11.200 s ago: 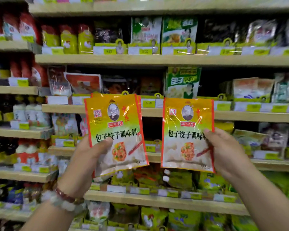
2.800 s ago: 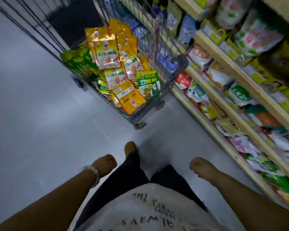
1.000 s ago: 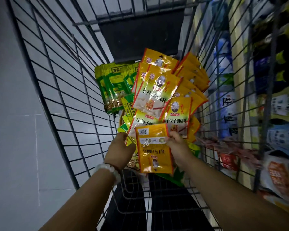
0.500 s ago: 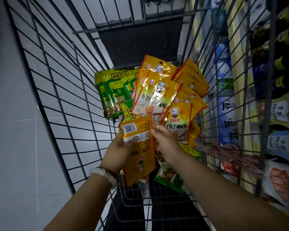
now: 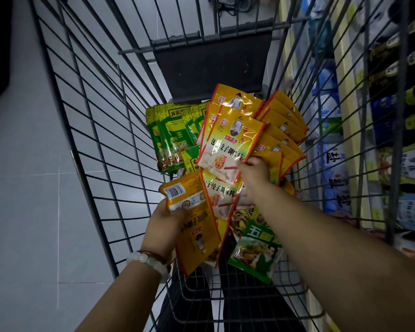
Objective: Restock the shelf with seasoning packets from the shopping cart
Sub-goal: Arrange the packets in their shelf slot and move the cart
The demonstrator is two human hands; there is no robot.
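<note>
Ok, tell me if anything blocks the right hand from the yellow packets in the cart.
Nothing visible does. The right hand already touches the lower edge of the top yellow packet on the pile, inside the cart. The left hand holds another yellow packet off to the side.

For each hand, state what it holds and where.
Left hand: back-facing orange packet, upper left edge. Right hand: front-facing yellow packet, bottom right corner.

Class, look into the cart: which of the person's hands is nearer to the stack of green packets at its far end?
Left. The left hand, gripping a yellow packet back side up, is below the green packets. The right hand is off to their right, pinching a front-facing yellow packet.
</note>
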